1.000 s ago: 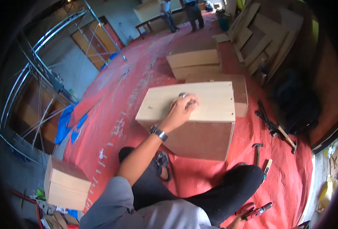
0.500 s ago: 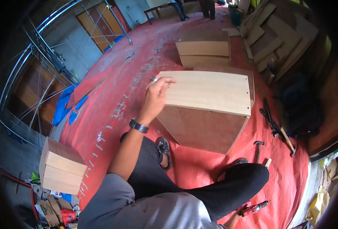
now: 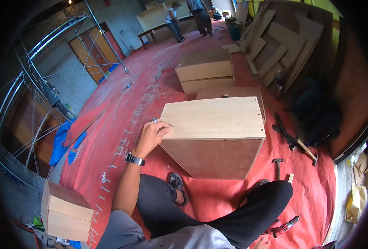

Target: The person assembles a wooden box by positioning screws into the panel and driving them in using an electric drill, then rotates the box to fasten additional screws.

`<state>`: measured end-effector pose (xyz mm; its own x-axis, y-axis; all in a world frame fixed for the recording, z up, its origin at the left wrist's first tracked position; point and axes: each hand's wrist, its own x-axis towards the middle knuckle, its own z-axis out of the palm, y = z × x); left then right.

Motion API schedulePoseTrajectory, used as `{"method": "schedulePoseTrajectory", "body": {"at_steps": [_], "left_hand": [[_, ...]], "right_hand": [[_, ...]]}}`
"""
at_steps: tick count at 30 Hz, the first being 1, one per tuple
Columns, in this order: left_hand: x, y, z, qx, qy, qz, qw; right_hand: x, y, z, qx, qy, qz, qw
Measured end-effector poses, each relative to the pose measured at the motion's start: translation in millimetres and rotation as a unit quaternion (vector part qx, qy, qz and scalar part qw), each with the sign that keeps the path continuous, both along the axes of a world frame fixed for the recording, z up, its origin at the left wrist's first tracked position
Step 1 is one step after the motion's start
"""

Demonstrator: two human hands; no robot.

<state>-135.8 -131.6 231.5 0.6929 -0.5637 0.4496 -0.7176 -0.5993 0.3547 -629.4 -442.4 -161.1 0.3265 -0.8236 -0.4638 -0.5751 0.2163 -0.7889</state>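
My left hand (image 3: 151,136), with a ring and a wristwatch, is at the left end of a pale wooden panel (image 3: 217,118). Its fingers are pinched on a small thin screw (image 3: 170,125). The panel forms the top of a wooden box (image 3: 213,155) with brown plywood sides; small dark holes or screw heads show along the panel's right end. Low in the view, my right hand (image 3: 261,242) is partly cut off by the frame edge. It grips a red and black cordless drill (image 3: 287,226), which points up and to the right.
A hammer (image 3: 278,167) lies on the red floor covering (image 3: 308,199) near my knee, with another hammer (image 3: 307,151) farther right. More wooden boxes (image 3: 204,68) stand behind, and another box (image 3: 69,211) at left. Scaffolding (image 3: 38,83) is left; plywood pieces (image 3: 275,45) lean right. Two people stand far back.
The view has tilted up, bringing more of the far people into sight. My left hand has lowered to the panel's left end, and the screw now shows at its fingertips.
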Motion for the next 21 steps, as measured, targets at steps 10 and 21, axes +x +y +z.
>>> {"method": "schedulePoseTrajectory", "body": {"at_steps": [10, 21], "left_hand": [[16, 5, -14, -0.098, -0.005, -0.060, 0.993], [39, 6, -24, -0.015, -0.080, -0.086, 0.993]], "right_hand": [[-11, 10, -9, -0.003, 0.012, 0.001, 1.000], [-27, -43, -51, 0.008, -0.056, 0.037, 0.998]]}}
